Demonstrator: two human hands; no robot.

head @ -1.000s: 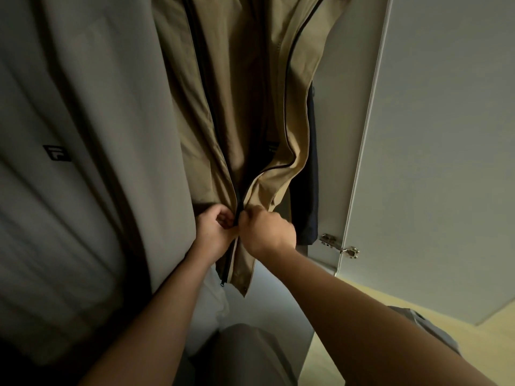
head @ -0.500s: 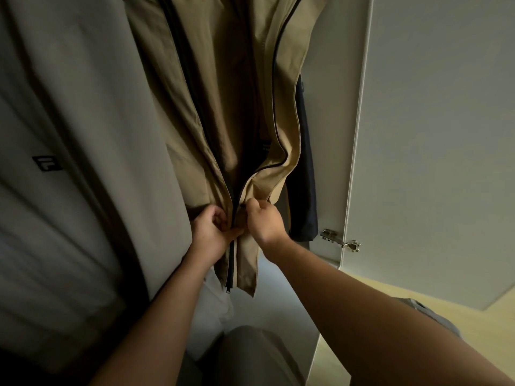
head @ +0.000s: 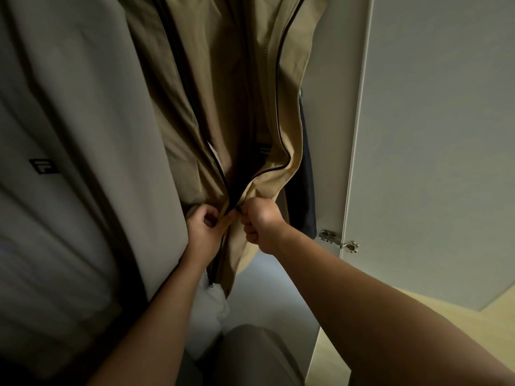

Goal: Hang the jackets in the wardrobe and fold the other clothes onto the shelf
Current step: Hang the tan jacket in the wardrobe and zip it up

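Observation:
A tan jacket (head: 231, 93) with a dark zip hangs in the wardrobe, its front open above my hands. My left hand (head: 204, 231) pinches the left zip edge near the hem. My right hand (head: 260, 222) grips the right zip edge beside it, fingers curled. The two hands almost touch at the zip (head: 232, 207). Below them the zip runs closed to the hem. A grey garment with a small dark logo (head: 44, 166) hangs at the left.
A dark navy garment (head: 305, 196) hangs behind the tan jacket at the right. The white wardrobe door (head: 432, 135) stands open at the right, with a metal hinge (head: 338, 239). Pale wooden floor (head: 457, 310) lies at the lower right. My grey-trousered leg (head: 250, 355) is below.
Both hands have stayed at the zip near the hem and shifted slightly upward along it; the jacket front has swung a little to the left.

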